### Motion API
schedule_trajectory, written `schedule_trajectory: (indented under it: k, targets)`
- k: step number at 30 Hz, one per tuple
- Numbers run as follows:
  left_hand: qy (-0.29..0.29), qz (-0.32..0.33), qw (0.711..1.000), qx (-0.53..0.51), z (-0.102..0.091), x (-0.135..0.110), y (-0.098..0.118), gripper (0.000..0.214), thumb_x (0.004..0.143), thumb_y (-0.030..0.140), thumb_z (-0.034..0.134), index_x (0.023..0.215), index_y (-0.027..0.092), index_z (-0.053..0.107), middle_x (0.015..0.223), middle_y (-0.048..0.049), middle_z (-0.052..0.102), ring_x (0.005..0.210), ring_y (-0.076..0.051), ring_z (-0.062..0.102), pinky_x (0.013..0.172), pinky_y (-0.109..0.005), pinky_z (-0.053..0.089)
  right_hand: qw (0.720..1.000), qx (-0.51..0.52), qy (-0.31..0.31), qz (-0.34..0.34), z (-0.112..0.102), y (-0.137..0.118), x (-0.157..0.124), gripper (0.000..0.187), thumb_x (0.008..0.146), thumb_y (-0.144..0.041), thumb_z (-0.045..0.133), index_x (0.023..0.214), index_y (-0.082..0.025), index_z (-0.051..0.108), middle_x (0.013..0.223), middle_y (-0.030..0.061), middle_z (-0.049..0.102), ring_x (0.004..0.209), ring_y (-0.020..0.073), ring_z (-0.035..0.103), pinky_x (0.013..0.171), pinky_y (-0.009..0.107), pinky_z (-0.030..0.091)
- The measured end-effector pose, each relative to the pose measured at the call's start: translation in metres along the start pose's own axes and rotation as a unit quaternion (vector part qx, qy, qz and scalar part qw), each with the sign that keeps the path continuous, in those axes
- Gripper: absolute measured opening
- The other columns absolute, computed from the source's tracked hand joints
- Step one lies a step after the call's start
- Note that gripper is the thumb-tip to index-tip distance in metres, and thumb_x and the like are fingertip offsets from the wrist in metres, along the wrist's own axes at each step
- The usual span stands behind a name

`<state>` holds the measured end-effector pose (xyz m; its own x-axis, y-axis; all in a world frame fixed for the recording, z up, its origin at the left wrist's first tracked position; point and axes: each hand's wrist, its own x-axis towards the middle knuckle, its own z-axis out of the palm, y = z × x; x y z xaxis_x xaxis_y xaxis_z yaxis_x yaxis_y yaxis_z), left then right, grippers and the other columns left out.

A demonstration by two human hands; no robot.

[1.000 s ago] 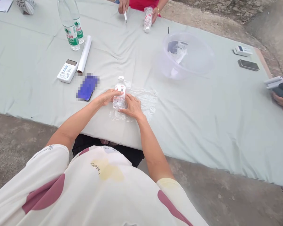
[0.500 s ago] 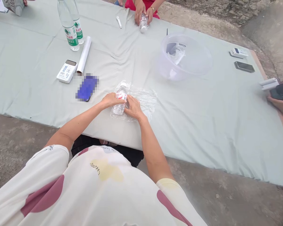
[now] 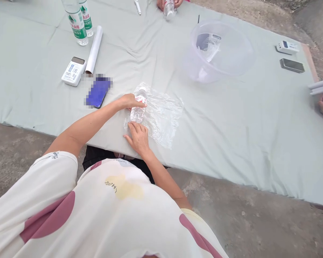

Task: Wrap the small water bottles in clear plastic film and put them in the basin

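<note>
A small clear water bottle [image 3: 138, 111] with a white cap lies on a sheet of clear plastic film [image 3: 161, 116] spread on the pale green cloth. My left hand [image 3: 129, 101] is closed around the bottle's upper part. My right hand [image 3: 137, 137] lies flat just below the bottle's base, fingers stretched out on the near edge of the film, holding nothing.
A blue phone [image 3: 98, 92], a white device [image 3: 73, 71], a white roll [image 3: 94, 54] and two tall bottles [image 3: 76, 22] stand at the left. A clear plastic basin [image 3: 219, 52] is at the back right. Another person's hands [image 3: 169, 3] hold a bottle at the far edge. More devices [image 3: 292, 65] lie at right.
My right hand has left the bottle's side and come down flat on the film near the table edge. The left hand keeps the bottle. The view has shifted downward.
</note>
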<state>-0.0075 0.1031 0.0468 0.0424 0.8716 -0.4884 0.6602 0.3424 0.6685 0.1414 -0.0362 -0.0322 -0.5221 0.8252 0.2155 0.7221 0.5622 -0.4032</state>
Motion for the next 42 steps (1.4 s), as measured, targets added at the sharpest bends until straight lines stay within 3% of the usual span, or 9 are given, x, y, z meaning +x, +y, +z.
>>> schedule_trajectory:
  k: [9,13,17,21,24,28,31,36,42]
  targets:
    - [0.008,0.009,0.999,0.051,0.005,0.002,0.001,0.050,0.050,0.060,0.086,0.061,0.022,0.054,0.060,-0.0088,0.054,0.095,-0.043,0.062,0.079,-0.040,0.040,0.998,0.019,-0.053,-0.033,-0.002,0.000,-0.018,0.026,0.095,-0.027,0.059,0.119,-0.022,0.068,0.136,0.0103,0.061,0.129,0.0276,0.051,0.104,0.044,0.040]
    - [0.035,0.007,0.995,0.096,0.008,-0.002,-0.001,0.052,0.054,0.066,0.082,0.062,0.021,0.056,0.064,-0.0101,0.058,0.096,-0.043,0.063,0.080,-0.040,0.039,0.992,0.066,-0.059,-0.092,-0.021,0.000,-0.023,0.020,0.097,-0.028,0.056,0.108,-0.023,0.072,0.112,0.0066,0.074,0.112,0.0230,0.064,0.097,0.040,0.047]
    - [0.063,0.036,0.988,0.135,0.012,-0.014,-0.008,0.061,0.071,0.080,0.059,0.078,0.020,0.062,0.079,-0.0131,0.066,0.096,-0.040,0.064,0.082,-0.040,0.041,0.990,0.130,0.049,-0.021,-0.046,0.006,0.003,0.032,0.103,-0.033,0.040,0.110,-0.024,0.070,0.108,0.0057,0.074,0.104,0.0194,0.068,0.092,0.037,0.053]
    - [0.095,0.056,0.987,0.118,0.013,-0.035,-0.025,0.056,0.094,0.064,0.031,0.102,0.020,0.064,0.095,-0.0155,0.071,0.103,-0.037,0.064,0.082,-0.040,0.043,0.987,0.096,0.116,0.054,-0.051,0.021,0.049,0.036,0.101,-0.032,0.036,0.123,-0.024,0.063,0.129,0.0096,0.063,0.122,0.0242,0.057,0.100,0.044,0.050]
    - [0.124,0.033,0.987,0.099,0.016,-0.053,-0.044,0.043,0.097,0.050,0.031,0.110,0.021,0.061,0.092,-0.0143,0.071,0.101,-0.036,0.064,0.080,-0.040,0.043,0.994,0.039,0.089,0.048,-0.041,0.032,0.068,0.030,0.098,-0.031,0.045,0.118,-0.022,0.065,0.131,0.0119,0.059,0.125,0.0288,0.051,0.108,0.049,0.043]
    - [0.097,0.014,0.993,0.064,0.030,-0.069,-0.063,0.037,0.094,0.052,0.042,0.101,0.022,0.062,0.081,-0.0112,0.069,0.095,-0.034,0.066,0.079,-0.038,0.044,0.991,0.045,0.105,0.071,-0.028,0.039,0.066,0.025,0.095,-0.034,0.052,0.110,-0.021,0.068,0.130,0.0129,0.057,0.124,0.0297,0.049,0.108,0.049,0.041]
    - [0.095,0.054,0.994,0.008,0.043,-0.069,-0.063,0.037,0.097,0.048,0.037,0.100,0.022,0.064,0.087,-0.0094,0.071,0.096,-0.030,0.066,0.083,-0.037,0.046,0.979,0.099,0.142,0.107,-0.025,0.041,0.061,0.029,0.095,-0.040,0.053,0.112,-0.021,0.067,0.135,0.0141,0.053,0.128,0.0296,0.048,0.108,0.050,0.043]
    - [0.141,0.135,0.980,-0.030,0.056,-0.055,-0.051,0.038,0.096,0.026,0.036,0.125,0.018,0.060,0.131,-0.0099,0.065,0.118,-0.024,0.060,0.103,-0.038,0.045,0.971,0.162,0.133,0.119,-0.029,0.047,0.059,0.033,0.096,-0.036,0.045,0.120,-0.021,0.063,0.136,0.0140,0.054,0.128,0.0254,0.051,0.104,0.046,0.048]
    - [0.177,0.233,0.956,0.010,0.078,-0.056,-0.044,0.045,0.094,0.025,0.043,0.137,0.013,0.051,0.143,-0.0150,0.055,0.132,-0.028,0.050,0.110,-0.047,0.043,0.984,0.101,0.126,0.076,-0.053,0.061,0.086,0.036,0.099,-0.034,0.039,0.117,-0.021,0.066,0.126,0.0110,0.066,0.121,0.0252,0.057,0.107,0.046,0.044]
